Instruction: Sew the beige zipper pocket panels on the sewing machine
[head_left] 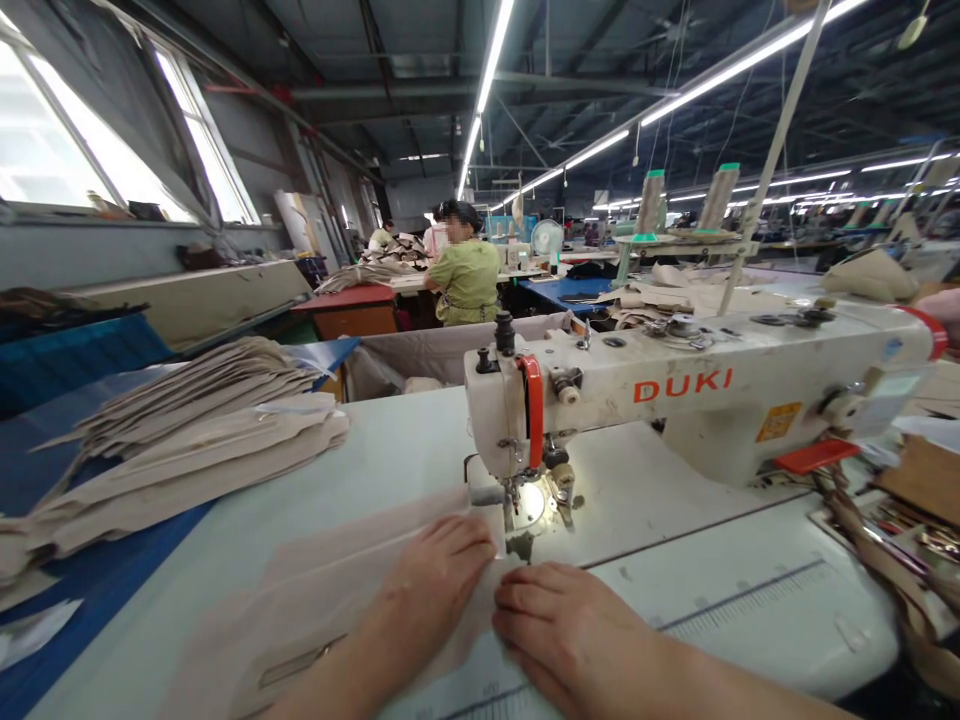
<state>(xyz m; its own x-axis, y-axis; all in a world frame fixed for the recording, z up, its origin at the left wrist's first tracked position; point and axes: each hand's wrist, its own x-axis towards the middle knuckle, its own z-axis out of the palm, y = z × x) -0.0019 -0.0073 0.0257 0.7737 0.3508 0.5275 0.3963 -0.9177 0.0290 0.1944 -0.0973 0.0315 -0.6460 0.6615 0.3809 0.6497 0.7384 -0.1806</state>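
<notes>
A pale beige fabric piece [315, 590] lies on the sewing table, its edge under the needle and presser foot [519, 520] of a white DUKI sewing machine [697, 395]. My left hand [431, 585] lies flat on the fabric just left of the needle, fingers stretched forward. Close beside it, my right hand [570, 625] rests flat with its fingers pointing left, touching the fabric's edge in front of the presser foot. Neither hand grips anything.
A stack of cut beige fabric pieces [187, 440] lies on a blue surface at the left. Fabric scraps and cardboard [911, 520] crowd the right edge. A person in a green top [469, 280] works at a table further back. Thread cones [651, 205] stand behind the machine.
</notes>
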